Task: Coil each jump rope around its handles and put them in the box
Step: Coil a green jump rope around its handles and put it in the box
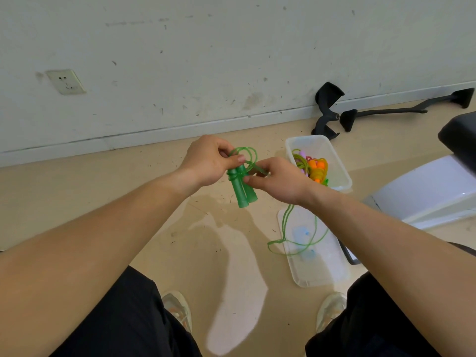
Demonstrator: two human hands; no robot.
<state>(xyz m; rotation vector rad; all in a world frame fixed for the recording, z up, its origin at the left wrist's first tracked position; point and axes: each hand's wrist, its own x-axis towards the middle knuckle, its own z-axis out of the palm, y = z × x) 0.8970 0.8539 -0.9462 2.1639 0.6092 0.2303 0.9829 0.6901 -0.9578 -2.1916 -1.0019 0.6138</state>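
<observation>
Beige floor [103, 202] below a scuffed wall [231, 60]: left hand [208, 161] grips the jump rope's paired green handles [243, 191]; right hand [278, 181] pinches its cord [243, 148] beside them, near the clear box [309, 137].
</observation>
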